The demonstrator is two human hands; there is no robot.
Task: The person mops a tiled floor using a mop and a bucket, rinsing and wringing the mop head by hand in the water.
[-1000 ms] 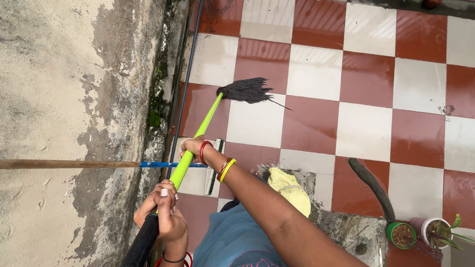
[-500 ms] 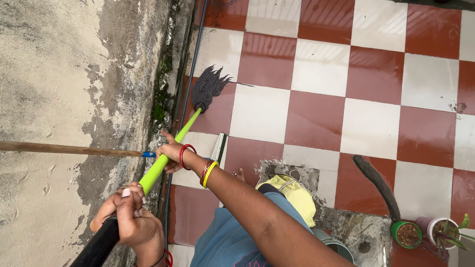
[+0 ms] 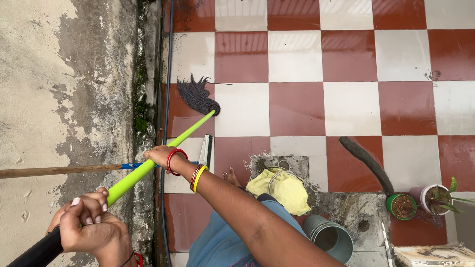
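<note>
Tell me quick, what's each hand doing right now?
Left hand: closed around the black upper end of the mop handle.
Right hand: closed on the green part of the mop handle, lower down.

Wet floor [image 3: 297,59] of red and white square tiles. On it: dark mop head [image 3: 198,96], yellow cloth [image 3: 279,188], grey bucket [image 3: 329,237], green pot [image 3: 402,206], white plant pot [image 3: 435,198], thin black pipe [image 3: 168,74] along the wall edge

Count of things on the tiled terrace
One green-handled string mop [image 3: 198,96], one wooden-handled tool [image 3: 59,170], one yellow cloth [image 3: 282,190], one grey bucket [image 3: 330,238], two plant pots: green [image 3: 402,206] and white [image 3: 435,199]; two hands, three bangles.
</note>
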